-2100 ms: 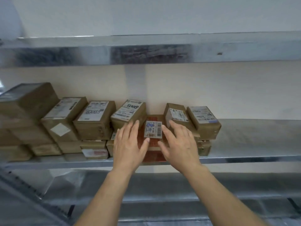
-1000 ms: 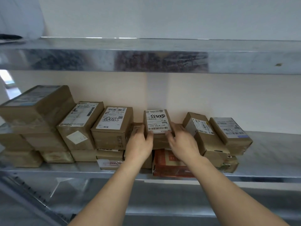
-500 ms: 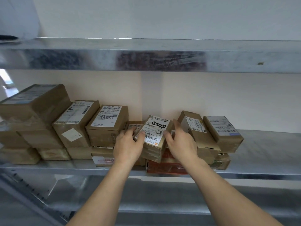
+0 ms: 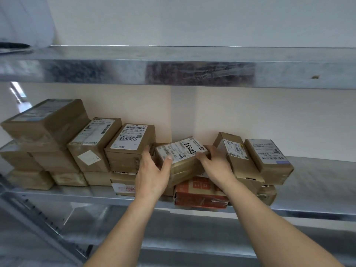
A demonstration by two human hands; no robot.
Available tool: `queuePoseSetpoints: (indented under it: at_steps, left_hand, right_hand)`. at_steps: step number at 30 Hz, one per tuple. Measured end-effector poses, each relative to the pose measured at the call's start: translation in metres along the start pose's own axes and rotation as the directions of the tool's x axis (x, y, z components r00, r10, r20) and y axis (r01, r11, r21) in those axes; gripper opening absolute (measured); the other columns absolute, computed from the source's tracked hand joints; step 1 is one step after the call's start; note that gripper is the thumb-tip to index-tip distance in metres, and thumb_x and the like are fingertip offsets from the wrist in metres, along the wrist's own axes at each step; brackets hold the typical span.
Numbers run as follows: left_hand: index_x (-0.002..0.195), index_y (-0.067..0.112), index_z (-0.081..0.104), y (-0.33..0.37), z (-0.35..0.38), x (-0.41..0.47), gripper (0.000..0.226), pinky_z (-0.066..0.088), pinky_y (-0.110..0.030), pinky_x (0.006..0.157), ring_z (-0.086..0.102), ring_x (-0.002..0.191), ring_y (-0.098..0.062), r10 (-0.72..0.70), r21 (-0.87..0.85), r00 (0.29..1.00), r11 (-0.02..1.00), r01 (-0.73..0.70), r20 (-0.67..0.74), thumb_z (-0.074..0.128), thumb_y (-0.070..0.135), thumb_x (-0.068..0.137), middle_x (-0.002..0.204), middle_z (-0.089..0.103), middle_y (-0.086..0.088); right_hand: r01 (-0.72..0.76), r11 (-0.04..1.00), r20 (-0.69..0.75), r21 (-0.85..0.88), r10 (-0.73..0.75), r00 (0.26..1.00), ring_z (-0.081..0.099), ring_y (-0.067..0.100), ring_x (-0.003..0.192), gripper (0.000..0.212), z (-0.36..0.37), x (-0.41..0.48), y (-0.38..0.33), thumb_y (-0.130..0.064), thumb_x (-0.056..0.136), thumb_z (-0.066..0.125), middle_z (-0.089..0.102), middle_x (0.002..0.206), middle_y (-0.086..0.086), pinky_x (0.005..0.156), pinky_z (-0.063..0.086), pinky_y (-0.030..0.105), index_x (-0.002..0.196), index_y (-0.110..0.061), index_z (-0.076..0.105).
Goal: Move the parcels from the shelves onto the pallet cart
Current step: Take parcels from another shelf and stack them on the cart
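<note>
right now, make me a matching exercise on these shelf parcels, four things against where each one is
Things:
1. tilted parcel
2. red parcel
3. largest parcel
4. rightmost parcel

Places:
A. far left, top of its stack
B. gripped between the left hand and the right hand
C. bottom layer, on the shelf
D. right end, upper layer

Pairs: 1-B, 2-C, 3-A, 4-D

Printed "159-159-L02-606" atop the label of a brown parcel

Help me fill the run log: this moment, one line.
left hand: grips labelled parcel | right hand: grips it | parcel: tilted
</note>
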State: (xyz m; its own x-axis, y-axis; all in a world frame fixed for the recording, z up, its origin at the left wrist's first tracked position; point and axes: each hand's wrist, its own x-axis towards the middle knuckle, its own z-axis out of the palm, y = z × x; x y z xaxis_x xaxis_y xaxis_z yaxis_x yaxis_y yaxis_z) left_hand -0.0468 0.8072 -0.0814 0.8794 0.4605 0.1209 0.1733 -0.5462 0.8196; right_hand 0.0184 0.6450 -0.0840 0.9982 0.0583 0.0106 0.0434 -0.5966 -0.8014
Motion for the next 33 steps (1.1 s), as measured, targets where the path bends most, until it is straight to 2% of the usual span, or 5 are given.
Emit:
queuePoseSetpoints:
  at_steps: [6,16,21,31,33]
  left_hand:
    - [0.142,0.021,0.034,-0.005,0.002,-0.004,0.065,0.040,-0.029,0.093,0.053,0.111,-0.016,0.004,-0.056,0.991,0.998,0.004,0.135,0.059,0.044,0.087,0.134,0.053,0.001]
    - [0.138,0.032,0.043,-0.012,-0.004,-0.005,0.054,0.037,-0.017,0.088,0.047,0.083,0.023,0.090,-0.284,0.974,0.958,-0.028,0.207,0.063,0.025,0.089,0.116,0.053,0.022]
    - [0.140,0.034,0.041,-0.018,-0.008,-0.003,0.058,0.042,-0.019,0.094,0.052,0.097,0.020,0.160,-0.404,0.964,0.913,-0.063,0.211,0.063,0.021,0.088,0.131,0.053,0.017]
    - [0.139,0.041,0.041,0.004,-0.004,-0.012,0.058,0.043,-0.026,0.099,0.049,0.121,0.001,0.312,-0.486,0.920,0.858,-0.166,0.237,0.065,0.028,0.088,0.132,0.053,0.022]
    - [0.139,0.039,0.041,0.015,-0.002,-0.021,0.058,0.043,-0.031,0.102,0.047,0.125,-0.002,0.334,-0.505,0.914,0.844,-0.181,0.231,0.064,0.023,0.088,0.133,0.053,0.020]
  right_hand:
    - [-0.048,0.970,0.081,0.238,0.029,0.996,0.051,0.015,0.115,0.039,0.005,-0.007,0.005,-0.032,0.094,0.050,0.057,0.125,-0.003,0.088,0.039,0.027,0.131,-0.021,0.049]
    - [0.111,0.984,0.085,0.136,-0.124,0.989,0.048,0.007,0.122,0.046,-0.001,-0.036,0.005,-0.033,0.096,0.050,0.054,0.132,-0.011,0.102,0.038,0.025,0.140,-0.026,0.039]
    - [0.170,0.975,0.002,0.142,-0.172,0.985,0.043,-0.002,0.117,0.047,-0.006,-0.052,-0.006,-0.027,0.096,0.052,0.047,0.122,-0.021,0.099,0.035,0.018,0.141,-0.027,0.036]
    - [0.234,0.964,-0.147,0.124,-0.215,0.965,0.045,0.002,0.125,0.052,-0.032,-0.075,0.000,-0.033,0.095,0.052,0.048,0.136,-0.018,0.105,0.041,0.032,0.143,-0.033,0.032]
    - [0.252,0.959,-0.178,0.127,-0.227,0.957,0.043,-0.007,0.122,0.052,-0.044,-0.082,0.005,-0.034,0.095,0.052,0.046,0.132,-0.027,0.102,0.039,0.021,0.141,-0.043,0.029]
